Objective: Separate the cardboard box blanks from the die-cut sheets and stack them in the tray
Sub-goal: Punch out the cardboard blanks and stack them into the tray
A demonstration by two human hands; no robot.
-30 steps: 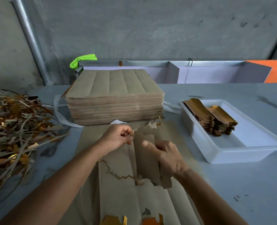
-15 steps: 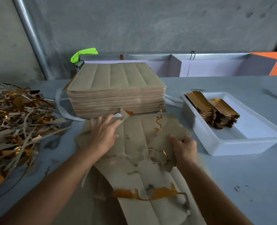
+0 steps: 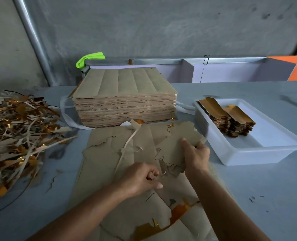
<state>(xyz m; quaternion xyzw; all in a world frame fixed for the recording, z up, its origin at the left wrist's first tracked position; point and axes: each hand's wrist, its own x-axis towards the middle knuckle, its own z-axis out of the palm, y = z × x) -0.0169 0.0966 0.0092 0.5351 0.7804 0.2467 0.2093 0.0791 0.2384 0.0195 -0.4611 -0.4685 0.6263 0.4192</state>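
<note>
Grey table [image 3: 248,197]: right hand [image 3: 195,154] gripping blank [image 3: 176,145] beside tray [image 3: 234,154]; left hand [image 3: 140,178] pinching waste edge on die-cut sheet [image 3: 109,153]. Advice: tearing steadily along perforation, bracing sheet flat.

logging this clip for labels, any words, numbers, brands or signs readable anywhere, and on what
None can be read.
Stack of die-cut sheets: plain brown, no print shows.
Blanks in the white tray: gold faces, no text.
Scrap pile, green object, orange panel: no lettering visible.
</note>
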